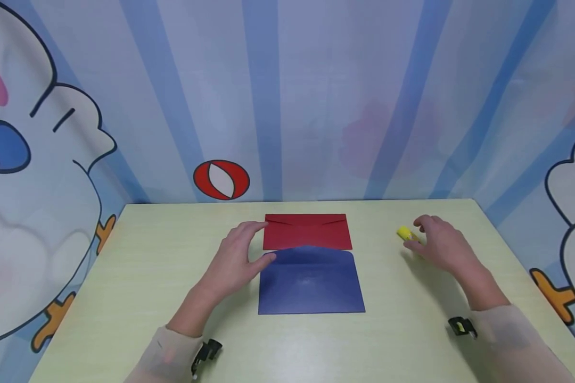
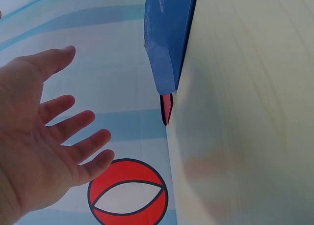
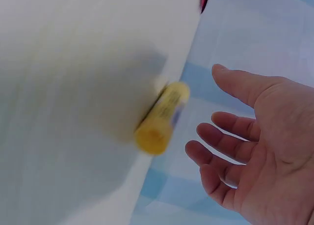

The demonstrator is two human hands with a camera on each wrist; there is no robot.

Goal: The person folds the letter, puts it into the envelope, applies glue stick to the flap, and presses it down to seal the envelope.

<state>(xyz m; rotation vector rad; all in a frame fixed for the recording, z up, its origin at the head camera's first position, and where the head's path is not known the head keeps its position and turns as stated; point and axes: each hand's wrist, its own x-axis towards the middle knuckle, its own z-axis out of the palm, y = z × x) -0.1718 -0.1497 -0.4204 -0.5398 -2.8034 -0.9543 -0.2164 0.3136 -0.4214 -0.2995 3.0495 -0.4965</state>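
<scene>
A blue envelope point(image 1: 311, 287) lies in the middle of the table, its flap side up. Behind it is a red envelope point(image 1: 307, 231), its near edge partly covered by the blue one's flap. My left hand point(image 1: 235, 259) hovers at the left edges of both envelopes, thumb and fingers spread and holding nothing. On the right lies a yellow glue stick point(image 3: 162, 119), blurred in the right wrist view. My right hand point(image 1: 442, 242) is over it with loosely bent fingers; the right wrist view shows the palm point(image 3: 282, 151) apart from the stick.
The pale wooden table point(image 1: 172, 234) ends at a blue striped backdrop point(image 1: 306, 106) with cartoon figures and a red-and-white ball point(image 1: 241, 180) printed on it. Small black devices point(image 1: 461, 326) are worn at both wrists.
</scene>
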